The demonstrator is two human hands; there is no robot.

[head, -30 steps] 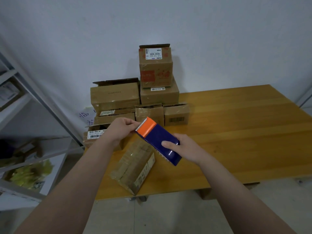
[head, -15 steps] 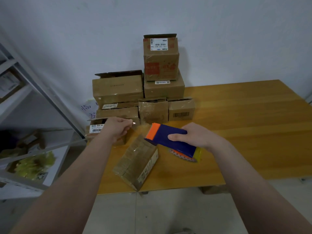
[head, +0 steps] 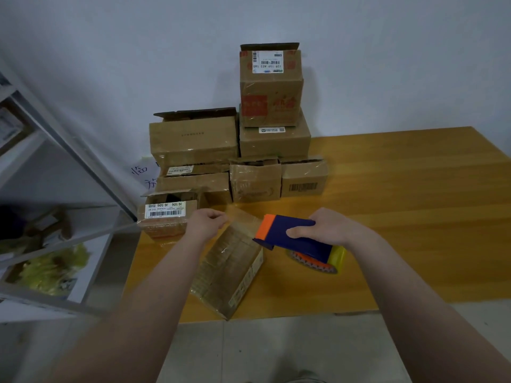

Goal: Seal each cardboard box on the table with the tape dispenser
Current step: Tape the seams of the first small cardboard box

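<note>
A long cardboard box point(head: 229, 269) lies slantwise at the front left of the wooden table point(head: 401, 217). My right hand point(head: 329, 226) grips the blue and orange tape dispenser point(head: 293, 239), whose yellowish tape roll point(head: 336, 258) shows at its right end. The dispenser's orange end is over the box's far end. My left hand point(head: 207, 225) pinches a strip of clear tape point(head: 243, 219) pulled out from the dispenser, just above the box's far end.
Several cardboard boxes point(head: 193, 142) are stacked against the wall at the table's back left, some with raised flaps. A small labelled box point(head: 166, 217) sits at the left edge. A metal shelf point(head: 55, 161) stands on the left. The table's right half is bare wood.
My right hand has lowered the dispenser and turned it flat over the box's far end. My left hand has drawn away to the left with the tape end.
</note>
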